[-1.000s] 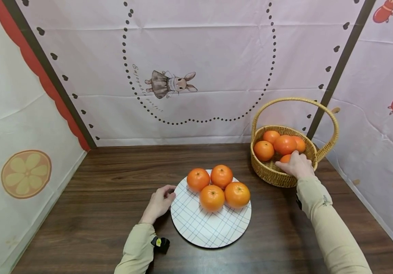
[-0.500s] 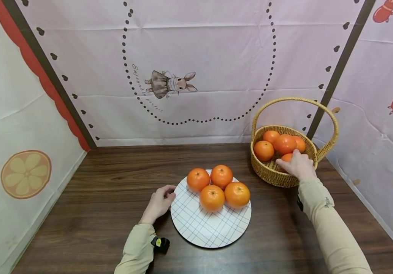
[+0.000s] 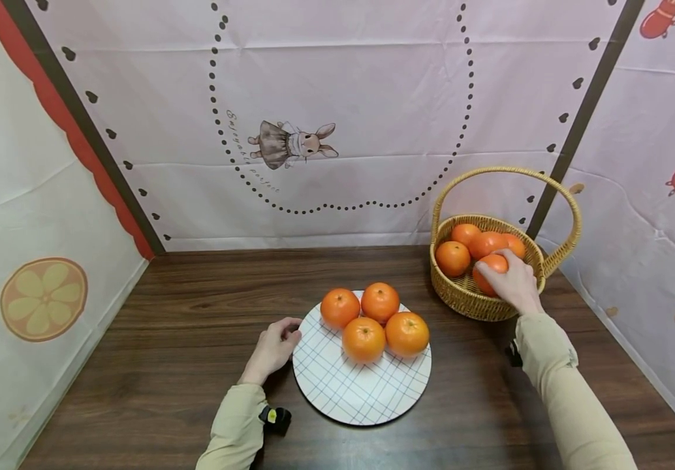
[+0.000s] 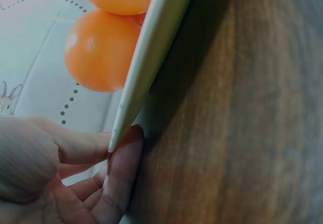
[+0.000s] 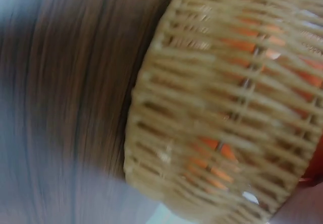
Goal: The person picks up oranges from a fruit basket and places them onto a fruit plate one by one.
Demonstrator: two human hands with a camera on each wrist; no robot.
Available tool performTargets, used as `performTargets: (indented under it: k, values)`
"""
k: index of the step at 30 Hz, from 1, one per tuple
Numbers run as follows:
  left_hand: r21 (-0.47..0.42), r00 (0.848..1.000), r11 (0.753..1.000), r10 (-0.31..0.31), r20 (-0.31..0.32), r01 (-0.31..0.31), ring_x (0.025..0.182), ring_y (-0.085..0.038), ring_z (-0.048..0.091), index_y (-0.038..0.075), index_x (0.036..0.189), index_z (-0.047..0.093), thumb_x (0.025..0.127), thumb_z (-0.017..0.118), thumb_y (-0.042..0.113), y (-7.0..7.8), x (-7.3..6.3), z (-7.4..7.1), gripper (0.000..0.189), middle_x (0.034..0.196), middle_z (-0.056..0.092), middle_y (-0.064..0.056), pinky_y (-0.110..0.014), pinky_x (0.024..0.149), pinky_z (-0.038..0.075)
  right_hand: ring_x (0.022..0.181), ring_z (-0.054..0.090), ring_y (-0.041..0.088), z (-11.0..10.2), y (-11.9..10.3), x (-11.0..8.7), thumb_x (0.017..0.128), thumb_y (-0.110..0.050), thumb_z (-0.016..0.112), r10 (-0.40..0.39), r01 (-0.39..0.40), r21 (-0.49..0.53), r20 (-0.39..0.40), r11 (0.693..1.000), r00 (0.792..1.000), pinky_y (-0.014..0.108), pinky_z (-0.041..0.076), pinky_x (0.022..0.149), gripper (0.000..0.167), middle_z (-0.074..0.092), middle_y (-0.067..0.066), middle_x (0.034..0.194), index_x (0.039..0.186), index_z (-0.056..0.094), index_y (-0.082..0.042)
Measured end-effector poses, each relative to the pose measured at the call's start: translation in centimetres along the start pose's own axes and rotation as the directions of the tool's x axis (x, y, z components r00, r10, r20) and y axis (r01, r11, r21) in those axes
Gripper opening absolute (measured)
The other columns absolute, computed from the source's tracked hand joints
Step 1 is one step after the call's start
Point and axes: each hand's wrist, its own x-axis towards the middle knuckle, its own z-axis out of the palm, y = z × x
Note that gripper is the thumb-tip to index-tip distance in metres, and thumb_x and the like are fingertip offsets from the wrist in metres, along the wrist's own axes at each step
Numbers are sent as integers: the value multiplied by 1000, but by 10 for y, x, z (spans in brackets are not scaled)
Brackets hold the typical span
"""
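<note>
My left hand (image 3: 273, 349) is at the left rim of a round white plate (image 3: 349, 395) with a blue checked pattern. In the left wrist view, thumb (image 4: 83, 147) and a finger pinch the plate's edge from above and below. Several oranges (image 3: 363, 340) sit together on the plate's far half. Over at the right, my right hand (image 3: 516, 281) grips an orange (image 3: 486, 277) inside a wicker basket (image 3: 469, 305), thumb on its near side. More oranges (image 3: 453, 258) lie behind it in the basket. The right wrist view is blurred and shows mainly the basket's woven side (image 5: 217, 98).
The basket's tall arched handle (image 3: 508, 171) stands above the fruit and my right hand. A dark wooden table (image 3: 226, 281) lies beneath everything. Printed cloth walls (image 3: 349, 98) rise at the back and both sides.
My right hand has taken hold of the front orange in the basket and lifted it slightly, so more of the fruit shows. My left hand and the plate stay put.
</note>
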Motion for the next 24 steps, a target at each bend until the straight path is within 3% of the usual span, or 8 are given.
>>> performTargets:
  k: [4, 7, 10, 13, 16, 18, 21, 24]
  values:
    - [-2, 1000, 1000, -2, 3, 2, 66, -16, 47, 2, 126, 66, 98, 56, 8, 1, 0, 0, 30, 80, 53, -5, -27, 63, 39, 119, 53, 48, -1, -3, -3, 96, -49, 56, 17, -12, 177, -30, 984, 999, 56, 45, 95, 61, 50, 30, 142, 139, 53, -7]
    - [-4, 1000, 1000, -6, 6, 7, 65, -15, 47, 2, 127, 65, 99, 55, 8, 1, -1, 0, 30, 80, 54, -5, -26, 62, 39, 117, 54, 30, -2, -8, -6, 96, -47, 60, 25, -22, 379, -3, 925, 1000, 40, 48, 93, 56, 49, 19, 144, 137, 56, -9]
    - [-4, 1000, 1000, -6, 6, 6, 65, -15, 47, 2, 127, 65, 98, 56, 8, 1, 0, 0, 30, 80, 54, -5, -26, 62, 39, 107, 56, 15, -4, -13, -10, 98, -40, 63, 23, -75, 632, 90, 772, 996, 30, 57, 79, 36, 47, 2, 136, 128, 61, -20]
    - [-2, 1000, 1000, -4, 5, 4, 66, -15, 47, 2, 127, 66, 98, 56, 8, 1, -1, 0, 30, 81, 54, -5, -26, 62, 39, 104, 55, 14, -7, -17, -12, 99, -31, 63, 4, -176, 816, 208, 551, 978, 36, 62, 70, 21, 40, -10, 127, 119, 59, -29]
    - [-1, 1000, 1000, 0, 4, 0, 66, -15, 47, 2, 127, 66, 98, 56, 7, 1, -1, 0, 31, 80, 54, -5, -26, 62, 39, 113, 49, 18, -8, -21, -13, 101, -26, 61, -42, -266, 891, 302, 368, 952, 41, 62, 76, 25, 37, -10, 130, 125, 53, -28]
    - [0, 1000, 1000, 2, 3, -2, 65, -15, 47, 2, 126, 66, 98, 56, 7, 1, -1, 0, 30, 80, 55, -5, -26, 63, 39, 119, 45, 21, -8, -23, -14, 101, -24, 59, -72, -313, 905, 346, 288, 935, 42, 61, 82, 34, 35, -7, 133, 132, 46, -28]
    - [3, 1000, 1000, 3, 2, -3, 65, -15, 47, 2, 126, 66, 98, 56, 8, 1, 0, 0, 30, 80, 55, -5, -26, 63, 39, 122, 44, 23, -7, -26, -15, 102, -21, 57, -108, -351, 903, 385, 248, 916, 42, 59, 87, 44, 32, -5, 136, 139, 36, -30]
    - [5, 1000, 1000, 0, 1, 0, 65, -15, 47, 2, 126, 66, 98, 56, 8, 1, 0, 0, 30, 79, 55, -5, -26, 63, 39, 123, 43, 23, -4, -30, -16, 103, -21, 54, -149, -349, 902, 394, 255, 907, 42, 58, 90, 41, 31, -4, 139, 138, 35, -30]
